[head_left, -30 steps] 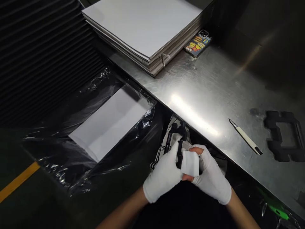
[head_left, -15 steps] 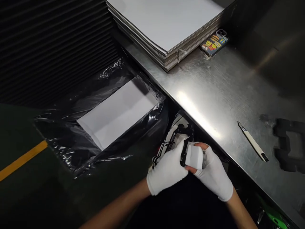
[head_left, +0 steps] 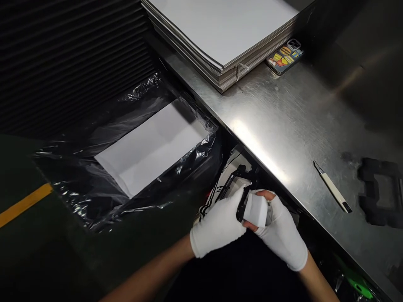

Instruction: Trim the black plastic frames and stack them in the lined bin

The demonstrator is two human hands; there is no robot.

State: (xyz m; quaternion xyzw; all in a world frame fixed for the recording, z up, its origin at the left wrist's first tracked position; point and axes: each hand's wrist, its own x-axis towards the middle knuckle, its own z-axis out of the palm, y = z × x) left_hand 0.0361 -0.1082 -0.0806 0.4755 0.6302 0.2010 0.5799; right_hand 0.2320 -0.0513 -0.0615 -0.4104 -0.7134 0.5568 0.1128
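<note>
Both hands wear white gloves with bare fingertips. My left hand is closed on a black frame part. My right hand grips a small white block from its right side, with thumb and fingertips at its upper and lower ends. The block sits right against the black part, between the two hands. Another black frame lies just beyond my left hand, over white cloth with black stripes. What my left fingertips do is hidden behind the glove and the part.
A metal table carries a stack of large sheets, a phone, a cutter knife and a black cut-out piece. At the left, a white sheet lies on black plastic. Something green shows at lower right.
Both hands and the held parts have shifted very slightly, the left one a little leftward. The grips look the same. The view has moved a little.
</note>
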